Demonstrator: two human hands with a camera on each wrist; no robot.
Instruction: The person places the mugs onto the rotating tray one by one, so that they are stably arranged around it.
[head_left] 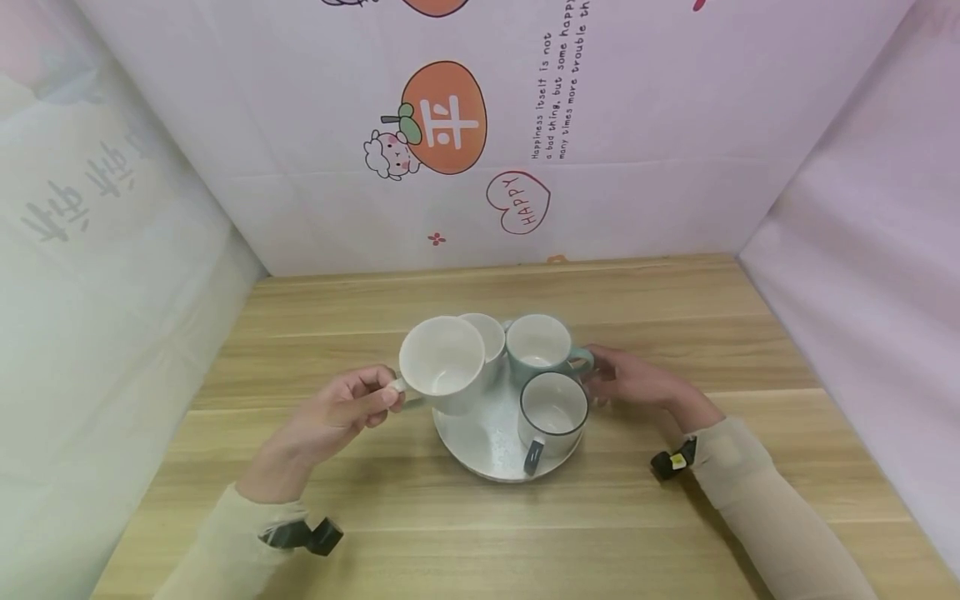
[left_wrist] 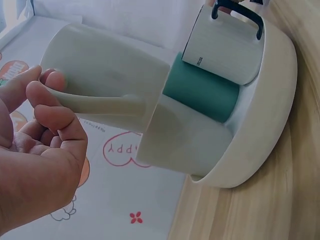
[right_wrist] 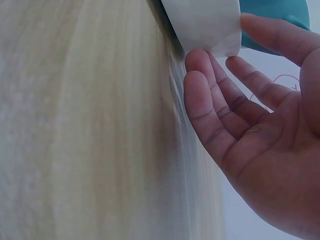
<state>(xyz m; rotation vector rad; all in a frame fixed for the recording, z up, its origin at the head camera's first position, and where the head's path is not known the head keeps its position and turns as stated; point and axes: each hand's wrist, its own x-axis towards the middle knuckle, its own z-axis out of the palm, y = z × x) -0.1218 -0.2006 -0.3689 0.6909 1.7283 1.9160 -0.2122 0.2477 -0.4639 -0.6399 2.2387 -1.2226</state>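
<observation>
My left hand (head_left: 348, 408) pinches the handle of a large white mug (head_left: 442, 357). This mug is raised at the left side of a round white bowl (head_left: 487, 442), its mouth facing up toward the head camera. Inside the bowl stand a second pale mug (head_left: 491, 337), partly hidden behind the raised one, a teal mug (head_left: 538, 342) with a white inside, and a white mug with a black rim (head_left: 555, 408) and dark handle. My right hand (head_left: 637, 379) is at the bowl's right side. In the right wrist view its loosely spread fingertips (right_wrist: 198, 95) lie at the bowl wall (right_wrist: 205, 25).
The bowl stands on a light wooden table (head_left: 480, 558). A printed white sheet (head_left: 315, 217) rises behind the table, with pale cloth walls on the left (head_left: 112, 333) and right (head_left: 862, 275). The teal mug's handle (head_left: 582, 360) points toward the right hand.
</observation>
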